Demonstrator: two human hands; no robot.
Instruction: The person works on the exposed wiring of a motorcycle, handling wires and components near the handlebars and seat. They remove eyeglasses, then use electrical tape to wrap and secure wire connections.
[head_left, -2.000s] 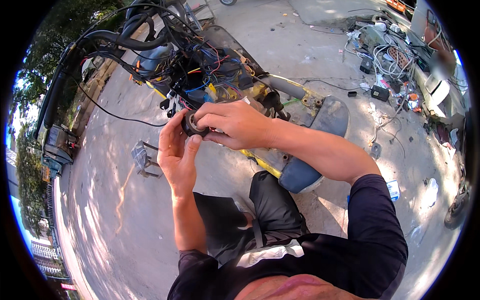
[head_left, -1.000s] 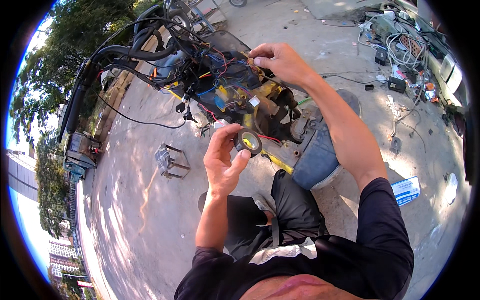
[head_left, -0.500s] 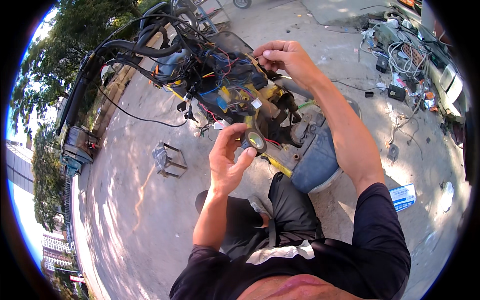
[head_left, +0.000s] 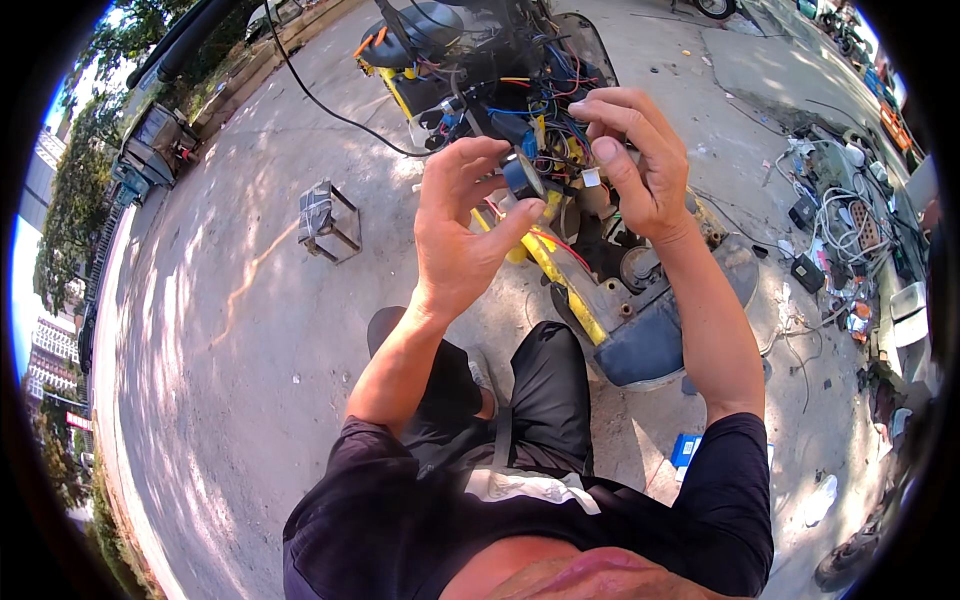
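Tape roll [head_left: 523, 176], partly hidden, handlebar [head_left: 192, 38] cropped

Super bright outdoor shot, sun coming from above, with dappled shade and pale streaks all over the left side of the concrete ground [head_left: 230, 390] and hot patches near its lower right corner. Sky [head_left: 28, 240] is basically blown out, black shirt [head_left: 400, 515] eats most detail. Fisheye bends everything toward a black, blue-fringed rim, but the left grip [head_left: 465, 215] and right grip [head_left: 640, 165] look reasonably sharp.
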